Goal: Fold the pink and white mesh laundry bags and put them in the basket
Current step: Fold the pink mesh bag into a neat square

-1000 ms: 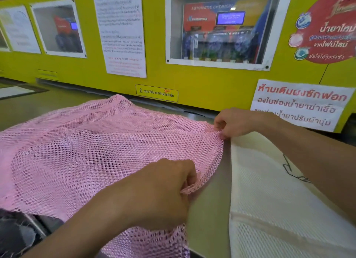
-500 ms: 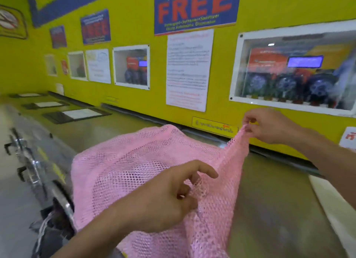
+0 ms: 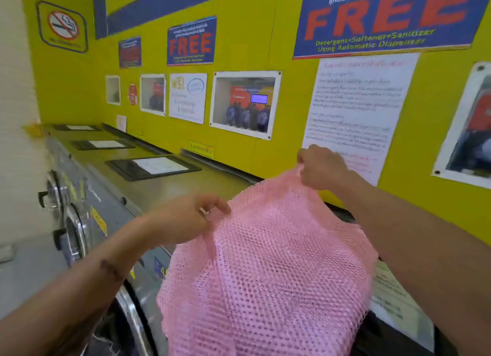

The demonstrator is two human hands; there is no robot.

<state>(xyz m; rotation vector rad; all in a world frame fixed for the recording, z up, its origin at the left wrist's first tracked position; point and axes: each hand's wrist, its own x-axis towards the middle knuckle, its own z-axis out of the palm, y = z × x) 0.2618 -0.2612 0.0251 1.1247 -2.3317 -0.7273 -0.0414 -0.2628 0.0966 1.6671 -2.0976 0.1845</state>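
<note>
The pink mesh laundry bag (image 3: 271, 270) hangs in the air in front of me, above the tops of the washing machines. My left hand (image 3: 183, 220) pinches its near upper corner. My right hand (image 3: 321, 167) grips the far upper corner, higher up and close to the yellow wall. The mesh drapes down between both hands to the bottom of the view. The white mesh bag and the basket are out of view.
A row of steel washing machines (image 3: 79, 222) runs along the left, with flat tops and black lid panels (image 3: 151, 165). The yellow wall (image 3: 265, 49) behind carries posters and windows. A paper sheet (image 3: 393, 297) lies on the machine top at the right.
Both hands have lifted the pink bag off the machine top and swung it left, now hanging free. The view turned left, so the white bag has gone from sight.
</note>
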